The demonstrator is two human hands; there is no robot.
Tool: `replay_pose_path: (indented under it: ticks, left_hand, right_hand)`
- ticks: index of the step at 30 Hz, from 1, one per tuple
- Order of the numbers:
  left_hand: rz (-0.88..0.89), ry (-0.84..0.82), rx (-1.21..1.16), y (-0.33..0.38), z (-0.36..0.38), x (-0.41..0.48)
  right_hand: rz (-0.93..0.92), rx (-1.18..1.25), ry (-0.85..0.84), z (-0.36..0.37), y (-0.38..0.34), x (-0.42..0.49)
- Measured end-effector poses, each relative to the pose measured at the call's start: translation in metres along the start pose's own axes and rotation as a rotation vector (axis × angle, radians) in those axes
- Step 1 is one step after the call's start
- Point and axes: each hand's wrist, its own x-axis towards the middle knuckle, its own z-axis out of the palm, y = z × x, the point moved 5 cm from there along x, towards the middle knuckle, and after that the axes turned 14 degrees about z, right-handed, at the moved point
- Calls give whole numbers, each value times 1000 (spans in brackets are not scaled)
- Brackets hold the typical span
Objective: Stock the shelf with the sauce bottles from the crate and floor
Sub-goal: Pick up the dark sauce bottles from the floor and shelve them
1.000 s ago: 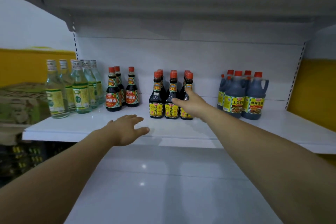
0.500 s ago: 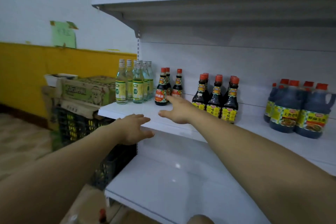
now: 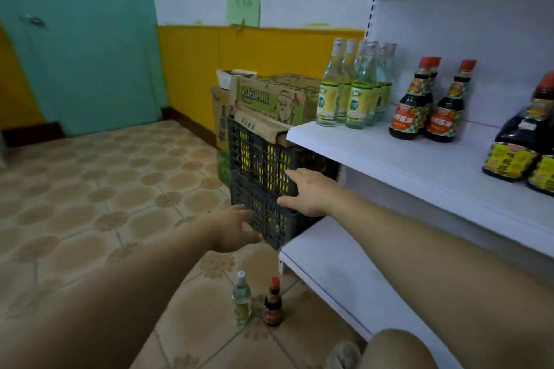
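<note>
Two bottles stand on the tiled floor by the shelf's corner: a clear bottle [image 3: 241, 298] with a white cap and a dark sauce bottle [image 3: 273, 304] with a red cap. A dark plastic crate [image 3: 259, 171] stands left of the shelf, with yellow labels showing through its mesh. My left hand [image 3: 235, 228] is open in front of the crate's lower corner. My right hand [image 3: 308, 190] is open, fingers spread against the crate's side. The white shelf [image 3: 389, 156] carries clear bottles [image 3: 355, 87] and dark red-capped sauce bottles [image 3: 431, 102].
Cardboard boxes [image 3: 269, 99] are stacked on and behind the crate. A lower white shelf board [image 3: 338, 272] juts out at the right. More dark bottles [image 3: 527, 141] stand at the shelf's right edge. A teal door and yellow wall lie beyond the tiled floor.
My view has swung left and down from the shelf to the crate and floor. Both hands have left the shelf and dropped to the crate, holding nothing.
</note>
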Motion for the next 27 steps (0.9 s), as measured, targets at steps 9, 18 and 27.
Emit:
replay_pose_path:
  ticks: [9,18,27]
  left_hand:
    - [-216,-208,-112,-114,126,18]
    - [-284,-322,-316,-182,258,94]
    - [-329,-280,-503,-215,348,161]
  right_hand:
    - [-58,-135,-219,158,-36,75]
    - [15,-92,-465,316,-15,151]
    - [1,28,-561,420,-25,207]
